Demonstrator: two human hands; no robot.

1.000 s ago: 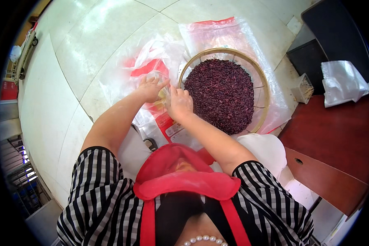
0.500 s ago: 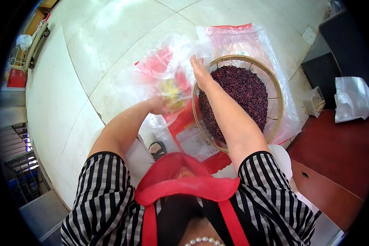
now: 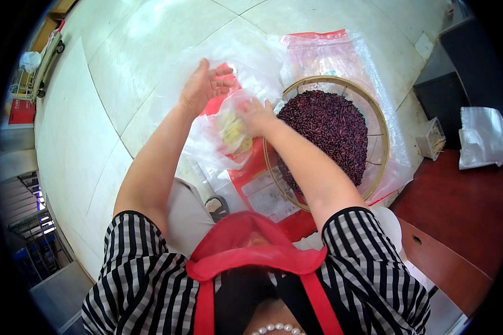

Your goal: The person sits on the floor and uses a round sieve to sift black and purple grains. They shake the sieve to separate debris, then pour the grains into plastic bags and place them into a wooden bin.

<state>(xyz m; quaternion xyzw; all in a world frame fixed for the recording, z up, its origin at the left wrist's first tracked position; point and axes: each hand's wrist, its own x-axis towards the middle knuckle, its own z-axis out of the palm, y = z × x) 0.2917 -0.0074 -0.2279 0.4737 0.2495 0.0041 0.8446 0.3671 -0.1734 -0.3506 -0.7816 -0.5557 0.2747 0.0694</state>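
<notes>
A thin, translucent plastic bag (image 3: 201, 142) spreads loosely on the floor ahead of me, with something yellow-green (image 3: 232, 129) showing through it. My left hand (image 3: 205, 88) is at the bag's left side, palm turned inward and fingers spread, holding nothing that I can see. Close to the yellow-green contents, my right hand (image 3: 254, 116) is at the film, its fingers smeared by motion and partly behind the plastic. To its right is a round, wooden-rimmed sieve (image 3: 383, 134) with a heap of dark red-purple kidney beans (image 3: 328, 137); my right forearm crosses its left side.
Under the sieve lies a red and clear printed plastic sack (image 3: 265, 195). A dark red wooden surface (image 3: 452, 195) at right bears a clear plastic bag (image 3: 482, 137). Beside it sits a small clear container (image 3: 430, 139). A wheeled cart (image 3: 50, 61) stands far left.
My left hand has moved forward from the bag's near side and spread its fingers. My right hand has come back and left, from the bag's far edge toward the yellow-green contents. The film has shifted.
</notes>
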